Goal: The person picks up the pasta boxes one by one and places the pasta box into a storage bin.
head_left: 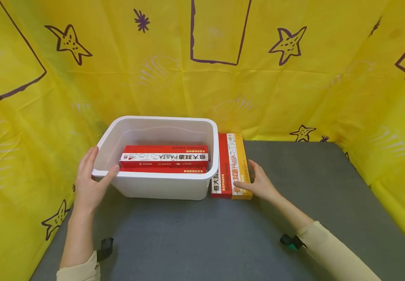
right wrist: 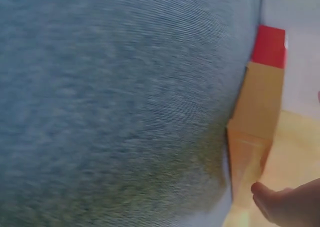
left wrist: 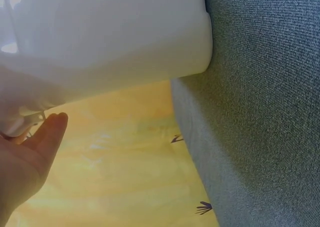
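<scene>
My left hand grips the front left corner of a white plastic bin, its thumb over the front rim and its fingers along the left rim. Red tomato-sauce pasta boxes lie stacked inside. To the bin's right, a red pasta box lies against a yellow curry-sauce pasta box. My right hand is at the yellow box, thumb over its top and loosely spread fingers by its right side. In the right wrist view, a fingertip shows close to the yellow box.
The grey tabletop extends in front of the bin and to the right. A yellow patterned cloth hangs behind and on both sides, close behind the bin. Dark straps with camera mounts sit at both wrists.
</scene>
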`<state>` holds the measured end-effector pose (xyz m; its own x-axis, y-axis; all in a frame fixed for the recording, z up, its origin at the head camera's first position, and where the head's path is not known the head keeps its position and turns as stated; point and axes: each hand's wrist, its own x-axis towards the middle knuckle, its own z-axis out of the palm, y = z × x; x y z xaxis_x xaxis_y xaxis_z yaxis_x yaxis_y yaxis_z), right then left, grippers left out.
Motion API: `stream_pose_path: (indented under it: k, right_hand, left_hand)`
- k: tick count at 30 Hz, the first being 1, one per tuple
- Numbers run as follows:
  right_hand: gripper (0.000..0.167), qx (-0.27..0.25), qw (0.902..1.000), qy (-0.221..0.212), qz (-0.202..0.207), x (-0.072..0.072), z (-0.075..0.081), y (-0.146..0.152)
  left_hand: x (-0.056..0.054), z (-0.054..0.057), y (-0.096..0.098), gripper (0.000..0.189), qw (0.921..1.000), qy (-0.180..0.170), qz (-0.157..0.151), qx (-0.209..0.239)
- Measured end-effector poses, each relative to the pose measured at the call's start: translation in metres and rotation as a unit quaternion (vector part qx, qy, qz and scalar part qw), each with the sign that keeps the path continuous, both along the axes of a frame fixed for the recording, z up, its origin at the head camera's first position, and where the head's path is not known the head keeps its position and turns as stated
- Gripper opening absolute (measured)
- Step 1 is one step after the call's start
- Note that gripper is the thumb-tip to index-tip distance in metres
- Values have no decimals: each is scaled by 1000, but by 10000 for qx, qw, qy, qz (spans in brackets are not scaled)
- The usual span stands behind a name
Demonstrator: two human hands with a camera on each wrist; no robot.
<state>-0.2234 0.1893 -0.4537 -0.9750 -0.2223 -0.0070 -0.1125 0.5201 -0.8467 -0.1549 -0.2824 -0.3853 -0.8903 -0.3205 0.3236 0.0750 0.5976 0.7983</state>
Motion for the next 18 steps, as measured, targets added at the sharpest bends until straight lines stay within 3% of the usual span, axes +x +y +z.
stream_pose_path:
  k: [8, 18]
  right_hand:
    - [112, 473, 9983, 279, 208, 4, -15, -2]
    - [116, 476, 9956, 696, 412, 6, -24, -5]
  left_hand:
    - [2, 2, -2, 78, 9991, -100, -58, -398]
    - [5, 5, -4, 77, 9971, -204, -44, -738]
